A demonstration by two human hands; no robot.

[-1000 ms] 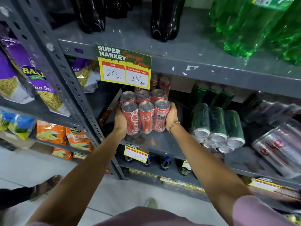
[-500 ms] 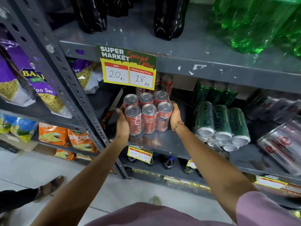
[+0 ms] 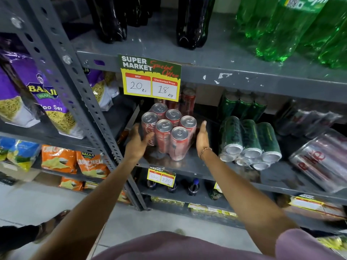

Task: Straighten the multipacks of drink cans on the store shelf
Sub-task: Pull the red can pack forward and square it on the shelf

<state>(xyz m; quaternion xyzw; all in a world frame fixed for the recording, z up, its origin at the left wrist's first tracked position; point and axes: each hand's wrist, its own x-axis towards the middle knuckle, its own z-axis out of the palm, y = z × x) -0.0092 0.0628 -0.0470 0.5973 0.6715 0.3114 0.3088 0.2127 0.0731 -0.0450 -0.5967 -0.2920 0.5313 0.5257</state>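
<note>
Moved: red can multipack [image 3: 169, 131] now upright on shelf [image 3: 197, 167], twisted | left hand [image 3: 138, 142] fingers touch left side, right hand [image 3: 202, 139] released, near | next: square it gently with both palms.

Snacks, bottles and price cards around the grey metal rack

A "Super Market" special-offer card [image 3: 150, 77] hangs from the upper shelf's front edge; dark cola bottles [image 3: 194, 21] and green bottles [image 3: 285, 29] stand above, purple Balaji sev bags [image 3: 40, 94] and orange crisp packets [image 3: 75, 162] left.

One red six-can pack [image 3: 169, 131], two green packs [image 3: 249, 139], two hands [image 3: 138, 141]
</note>
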